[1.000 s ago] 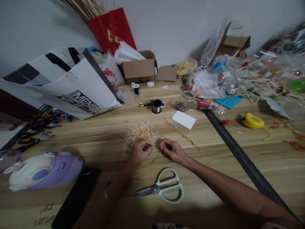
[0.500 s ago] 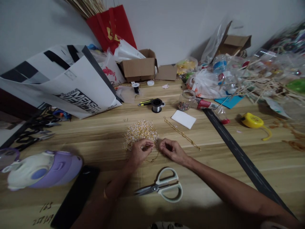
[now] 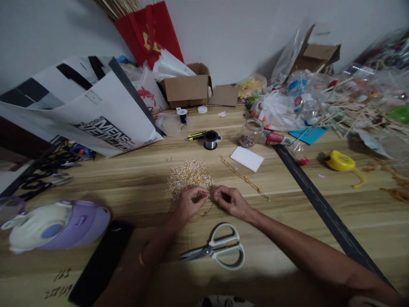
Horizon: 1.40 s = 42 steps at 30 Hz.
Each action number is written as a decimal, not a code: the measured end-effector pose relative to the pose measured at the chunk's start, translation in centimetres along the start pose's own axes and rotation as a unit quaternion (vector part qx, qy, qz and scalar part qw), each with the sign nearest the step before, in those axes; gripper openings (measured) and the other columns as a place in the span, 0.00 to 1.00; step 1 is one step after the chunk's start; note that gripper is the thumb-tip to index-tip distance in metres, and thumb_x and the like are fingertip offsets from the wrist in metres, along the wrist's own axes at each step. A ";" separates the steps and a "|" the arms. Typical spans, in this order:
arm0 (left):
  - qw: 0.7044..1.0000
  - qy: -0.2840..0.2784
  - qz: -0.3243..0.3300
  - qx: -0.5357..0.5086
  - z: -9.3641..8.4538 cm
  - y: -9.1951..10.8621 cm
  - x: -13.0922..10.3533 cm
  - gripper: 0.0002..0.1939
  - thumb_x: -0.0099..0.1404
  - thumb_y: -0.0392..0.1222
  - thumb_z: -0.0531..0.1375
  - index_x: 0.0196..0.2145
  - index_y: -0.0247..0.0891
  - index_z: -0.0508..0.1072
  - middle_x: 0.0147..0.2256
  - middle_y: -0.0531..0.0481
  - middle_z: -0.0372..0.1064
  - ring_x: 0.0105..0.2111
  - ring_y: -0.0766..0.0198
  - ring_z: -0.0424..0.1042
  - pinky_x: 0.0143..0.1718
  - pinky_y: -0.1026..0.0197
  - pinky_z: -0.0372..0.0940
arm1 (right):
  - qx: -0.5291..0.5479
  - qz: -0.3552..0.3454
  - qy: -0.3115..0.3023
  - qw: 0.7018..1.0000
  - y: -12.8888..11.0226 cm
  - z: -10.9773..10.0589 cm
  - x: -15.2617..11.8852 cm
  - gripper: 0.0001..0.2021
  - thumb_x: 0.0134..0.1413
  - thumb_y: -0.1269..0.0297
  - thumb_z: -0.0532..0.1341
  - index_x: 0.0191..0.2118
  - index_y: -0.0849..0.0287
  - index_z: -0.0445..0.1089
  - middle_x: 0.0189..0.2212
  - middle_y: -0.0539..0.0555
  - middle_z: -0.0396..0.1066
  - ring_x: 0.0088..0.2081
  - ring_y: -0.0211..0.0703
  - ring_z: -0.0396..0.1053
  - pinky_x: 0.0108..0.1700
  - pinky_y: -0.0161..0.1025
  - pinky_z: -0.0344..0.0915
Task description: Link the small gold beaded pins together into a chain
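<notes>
A heap of gold and clear beads lies on the wooden table. At its lower right edge my left hand is closed in a pinch, thumb and forefinger together on a thin gold chain that hangs in a curve down to the table. Close by on the right, my right hand also pinches, its fingertips almost meeting the left ones; what they hold is too small to make out. A second gold chain stretches across the wood beyond the right hand. White-handled scissors lie open below both hands.
Behind the beads are a wire spool, a white card and a jar of beads. A yellow tape measure is at right. A purple and white bottle and a black phone lie left.
My left fingertips have shifted slightly right, closer to my right hand. The view has moved a little; the objects on the table lie as before.
</notes>
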<state>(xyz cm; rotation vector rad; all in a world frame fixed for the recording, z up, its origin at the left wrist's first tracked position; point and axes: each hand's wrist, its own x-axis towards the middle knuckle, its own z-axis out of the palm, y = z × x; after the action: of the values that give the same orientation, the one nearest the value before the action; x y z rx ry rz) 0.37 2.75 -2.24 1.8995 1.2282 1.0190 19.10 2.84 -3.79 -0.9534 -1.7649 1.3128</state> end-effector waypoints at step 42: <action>1.000 -0.017 -0.007 0.010 0.1 0.0 0.0 0.05 0.54 0.31 0.60 0.30 0.35 0.74 0.30 0.47 0.75 0.31 0.64 0.74 0.36 0.63 0.68 | -0.001 0.001 -0.005 1.000 0.0 0.0 0.0 0.13 0.57 0.56 0.56 0.29 0.61 0.63 0.21 0.48 0.58 0.24 0.34 0.54 0.26 0.31 0.52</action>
<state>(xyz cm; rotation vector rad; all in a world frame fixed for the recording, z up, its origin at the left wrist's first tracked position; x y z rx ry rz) 0.44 2.73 -2.25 1.9135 1.2344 0.9670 19.08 2.89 -3.83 -0.9525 -1.7731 1.3189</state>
